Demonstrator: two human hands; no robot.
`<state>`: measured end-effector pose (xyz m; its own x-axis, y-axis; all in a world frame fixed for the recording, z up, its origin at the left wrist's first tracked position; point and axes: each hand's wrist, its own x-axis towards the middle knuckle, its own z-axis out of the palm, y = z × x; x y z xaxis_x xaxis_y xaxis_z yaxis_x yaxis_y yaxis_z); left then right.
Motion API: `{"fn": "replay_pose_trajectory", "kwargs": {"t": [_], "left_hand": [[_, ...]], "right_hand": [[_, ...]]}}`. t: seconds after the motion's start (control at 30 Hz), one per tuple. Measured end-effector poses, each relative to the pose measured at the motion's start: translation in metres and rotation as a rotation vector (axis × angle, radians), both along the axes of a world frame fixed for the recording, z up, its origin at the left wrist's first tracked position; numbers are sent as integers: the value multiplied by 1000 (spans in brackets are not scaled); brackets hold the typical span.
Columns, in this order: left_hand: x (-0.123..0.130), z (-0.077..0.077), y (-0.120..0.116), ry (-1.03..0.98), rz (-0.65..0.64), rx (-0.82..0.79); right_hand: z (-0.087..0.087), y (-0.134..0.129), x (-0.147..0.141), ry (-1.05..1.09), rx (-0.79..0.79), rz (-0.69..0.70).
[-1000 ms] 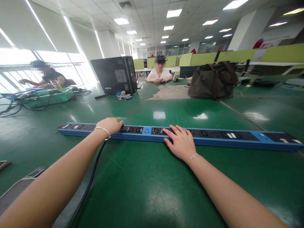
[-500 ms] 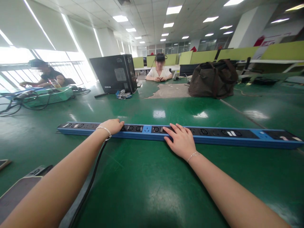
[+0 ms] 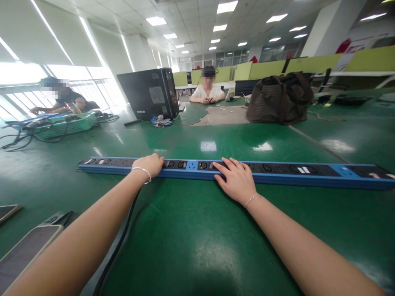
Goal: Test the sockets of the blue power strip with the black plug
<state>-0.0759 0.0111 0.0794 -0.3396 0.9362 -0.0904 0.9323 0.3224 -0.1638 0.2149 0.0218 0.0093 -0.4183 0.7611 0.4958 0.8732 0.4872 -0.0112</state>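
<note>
A long blue power strip [image 3: 296, 179] with black socket panels lies crosswise on the green table. My left hand [image 3: 149, 167] is closed over its left half, fingers curled down at the sockets. A black power cord [image 3: 125, 236] runs up from the bottom edge and disappears under that wrist. The cord's plug end is hidden beneath my hand. Right of the middle, my right hand [image 3: 236, 179] holds the strip, fingers laid over the top and thumb against the near side. Between both hands, several sockets and a blue outlet [image 3: 191, 165] show.
Phone-like flat objects, one a grey slab [image 3: 27, 257], lie at lower left. Behind stand a black computer case [image 3: 145, 94], gloves [image 3: 161, 121] and a brown bag [image 3: 279, 100]. A green basket [image 3: 69, 125] with cables sits far left. Two people are seated beyond, one opposite [image 3: 207, 94].
The view has shifted slightly, so the strip and the slabs appear a little further right. Both hands keep their places on the strip, and my left hand looks slightly more rolled over the sockets.
</note>
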Motion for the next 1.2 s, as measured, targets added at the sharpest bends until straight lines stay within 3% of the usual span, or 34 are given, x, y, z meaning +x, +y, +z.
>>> {"fn": "replay_pose_trajectory", "kwargs": {"t": [0.37, 0.63, 1.0, 1.2], "left_hand": [[2, 8, 5, 24, 2, -51], [7, -2, -3, 44, 28, 39], [9, -1, -1, 43, 57, 31], [6, 5, 3, 34, -9, -38]], "right_hand": [[0, 0, 0, -5, -8, -3], [0, 1, 0, -1, -7, -2], [0, 0, 0, -2, -6, -6], [0, 1, 0, 1, -12, -4]]}}
